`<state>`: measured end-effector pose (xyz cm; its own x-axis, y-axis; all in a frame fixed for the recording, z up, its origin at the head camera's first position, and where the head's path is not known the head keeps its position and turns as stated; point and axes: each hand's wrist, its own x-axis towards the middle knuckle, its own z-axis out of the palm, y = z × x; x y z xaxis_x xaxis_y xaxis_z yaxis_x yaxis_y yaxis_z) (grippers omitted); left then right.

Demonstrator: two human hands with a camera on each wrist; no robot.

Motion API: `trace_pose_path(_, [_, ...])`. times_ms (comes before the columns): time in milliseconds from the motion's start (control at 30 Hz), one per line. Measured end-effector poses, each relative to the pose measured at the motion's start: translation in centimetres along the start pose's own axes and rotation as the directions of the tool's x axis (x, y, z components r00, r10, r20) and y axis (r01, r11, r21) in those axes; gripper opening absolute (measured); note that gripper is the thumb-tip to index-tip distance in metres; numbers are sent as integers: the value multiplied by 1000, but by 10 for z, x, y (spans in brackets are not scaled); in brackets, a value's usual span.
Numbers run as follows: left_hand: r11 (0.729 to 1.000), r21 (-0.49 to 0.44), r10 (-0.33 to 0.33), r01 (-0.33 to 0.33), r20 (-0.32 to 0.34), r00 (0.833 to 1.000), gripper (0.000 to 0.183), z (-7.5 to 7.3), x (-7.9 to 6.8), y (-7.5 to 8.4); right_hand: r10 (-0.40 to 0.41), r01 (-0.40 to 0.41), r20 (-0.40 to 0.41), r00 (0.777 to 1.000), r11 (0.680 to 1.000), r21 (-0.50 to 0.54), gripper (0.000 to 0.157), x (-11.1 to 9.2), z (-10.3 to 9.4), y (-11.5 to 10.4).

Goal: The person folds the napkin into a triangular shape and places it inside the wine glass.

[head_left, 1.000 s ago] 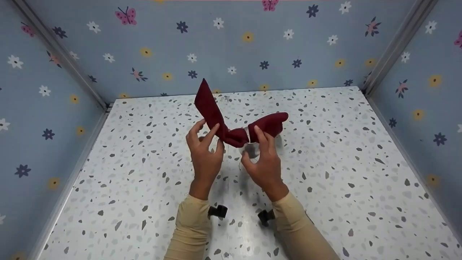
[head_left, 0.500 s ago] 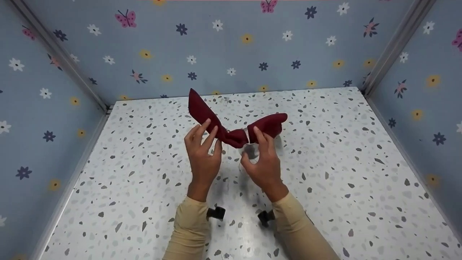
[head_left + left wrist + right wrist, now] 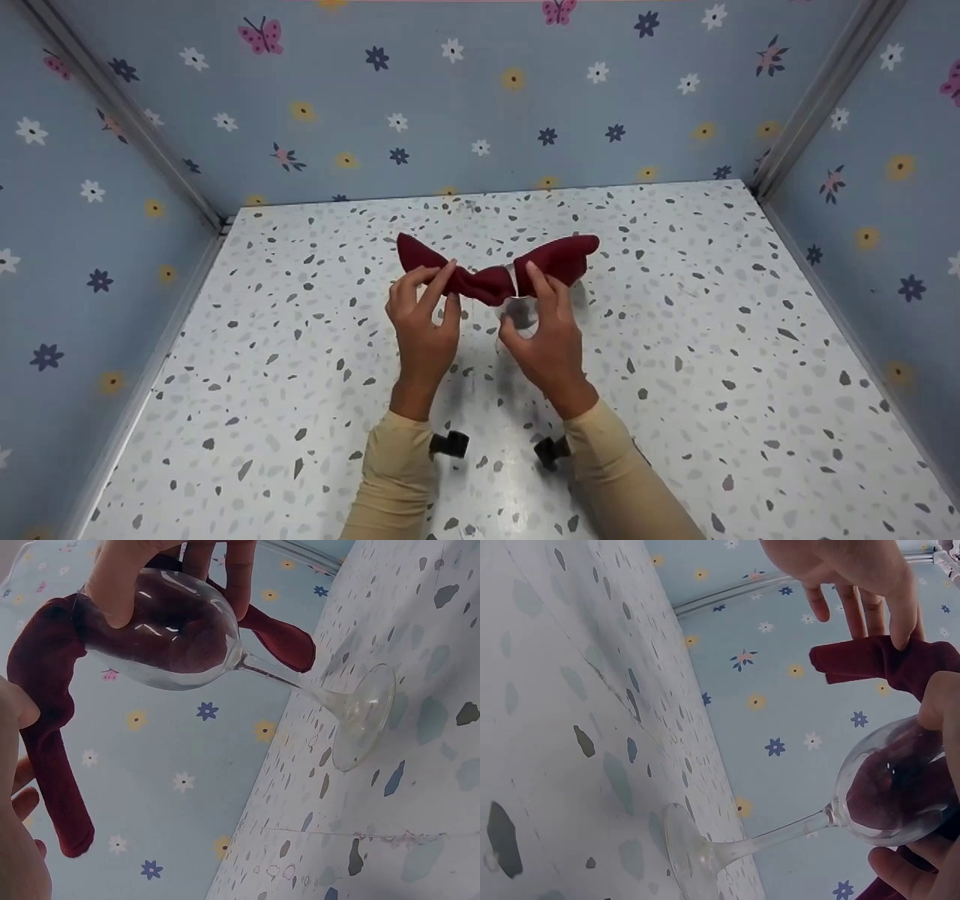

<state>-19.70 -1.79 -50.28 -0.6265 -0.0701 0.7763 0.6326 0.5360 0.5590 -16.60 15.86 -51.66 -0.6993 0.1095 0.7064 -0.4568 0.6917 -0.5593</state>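
Note:
A clear wine glass [image 3: 169, 660] stands with its foot on the speckled table. Inside its bowl is part of a dark red cloth [image 3: 491, 285], whose two ends stick out over the rim to either side. My right hand [image 3: 551, 341] grips the bowl; in the right wrist view its thumb lies on one side of the glass [image 3: 885, 787] and its fingers on the other. My left hand [image 3: 426, 322] pinches the left end of the cloth between thumb and fingers, away from the bowl. The head view mostly hides the glass's stem and foot.
A white speckled tabletop [image 3: 285, 390] runs back to a blue wall [image 3: 450, 97] patterned with flowers and butterflies. Similar panels close off the left and right sides. Small black devices [image 3: 450, 444] are strapped at both sleeves.
The cloth's left end has dropped from pointing up high to lying low behind my left hand, whose fingers have shifted on it. My right hand and the glass have stayed put.

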Motion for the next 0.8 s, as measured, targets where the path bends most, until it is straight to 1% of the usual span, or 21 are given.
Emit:
trace_pose_path(200, [1000,-4,2,-2,-15,1000,29,1,-1,-3,4,-4,-1,1000,1000,-23,76,0,0,0])
trace_pose_path(333, [1000,-10,23,-23,-5,1000,28,1,-2,-3,-3,3,-10,1000,1000,-27,76,1,0,0])
trace_pose_path(433, [998,-45,32,-31,10,999,31,2,-2,-3,-6,5,-18,1000,1000,-29,76,1,1,1])
trace_pose_path(600, [993,-116,12,-11,11,1000,38,3,-6,-4,-3,2,-17,1000,999,-39,76,1,1,1])
trace_pose_path(733, [991,-132,-7,8,8,1000,43,4,-11,-6,1,-2,-8,1000,999,-49,76,0,0,0])
trace_pose_path(800, [992,-124,-6,8,15,1000,43,5,-13,-7,-1,1,-6,1000,999,-49,76,0,0,0])
